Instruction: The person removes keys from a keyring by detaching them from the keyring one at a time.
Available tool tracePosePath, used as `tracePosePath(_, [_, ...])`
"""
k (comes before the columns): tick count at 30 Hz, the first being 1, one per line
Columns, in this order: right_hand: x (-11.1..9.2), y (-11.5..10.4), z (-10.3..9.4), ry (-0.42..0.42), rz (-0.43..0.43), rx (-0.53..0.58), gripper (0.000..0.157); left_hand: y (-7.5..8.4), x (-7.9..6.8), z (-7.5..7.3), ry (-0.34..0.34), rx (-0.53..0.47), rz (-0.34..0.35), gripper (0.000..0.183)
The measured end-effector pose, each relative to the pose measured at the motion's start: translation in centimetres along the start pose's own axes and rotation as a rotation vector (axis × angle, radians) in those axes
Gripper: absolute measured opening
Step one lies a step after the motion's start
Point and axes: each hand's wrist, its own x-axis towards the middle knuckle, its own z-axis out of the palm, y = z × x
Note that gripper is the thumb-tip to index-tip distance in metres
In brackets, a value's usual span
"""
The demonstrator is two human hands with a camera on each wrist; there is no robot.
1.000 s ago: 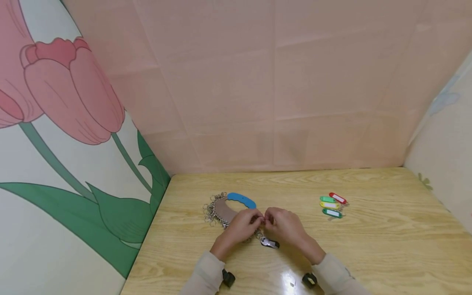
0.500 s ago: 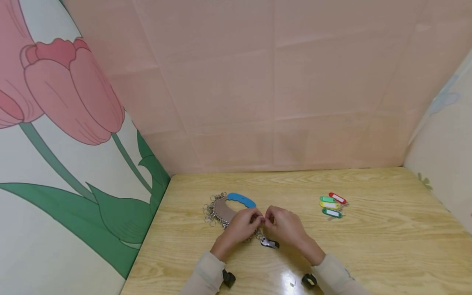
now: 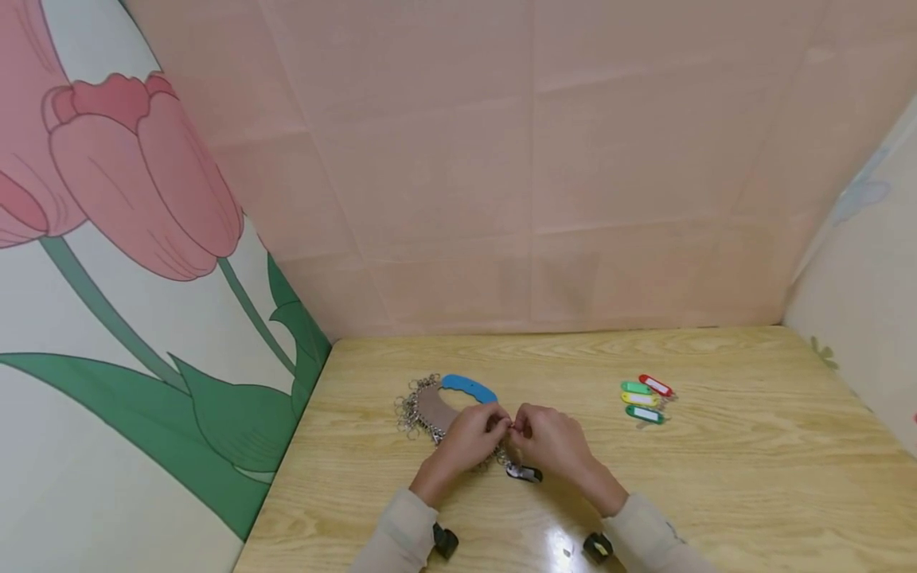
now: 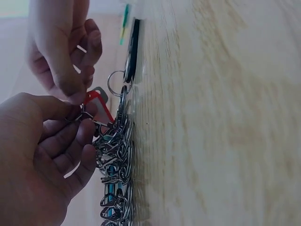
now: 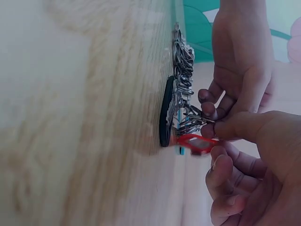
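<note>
My left hand [image 3: 469, 436] and right hand [image 3: 552, 434] meet fingertip to fingertip over the table. The left thumb and index finger pinch a small metal ring [image 4: 83, 113] in the left wrist view. Between the hands is a red key tag [image 5: 197, 142] with a pale window; my right thumb and finger pinch its end. Just beyond the left hand lies a crescent-shaped key holder plate [image 3: 435, 410] with a blue grip [image 3: 469, 387] and many metal rings [image 3: 410, 406] along its curved edge. The left hand hides part of it. A silver-and-black piece [image 3: 524, 473] hangs off a ring below the hands.
Several key tags lie to the right on the wooden table [image 3: 752, 446]: a red tag [image 3: 656, 385], a light green tag [image 3: 636, 387], a yellow tag [image 3: 640, 399] and a dark green tag [image 3: 645, 414]. A pink cloth wall [image 3: 530, 199] rises behind the table.
The right hand has shifted very slightly, its fingertips still against the left ones. The key holder and the loose tags lie where they were.
</note>
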Motion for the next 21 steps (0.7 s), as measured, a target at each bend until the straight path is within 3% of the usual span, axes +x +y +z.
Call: tracePosePath(21, [0.05,0.15,0.19,0.030,-0.040,0.016,0.018,0.33,0.05,-0.12,-0.017,-0.002,-0.010,0.018])
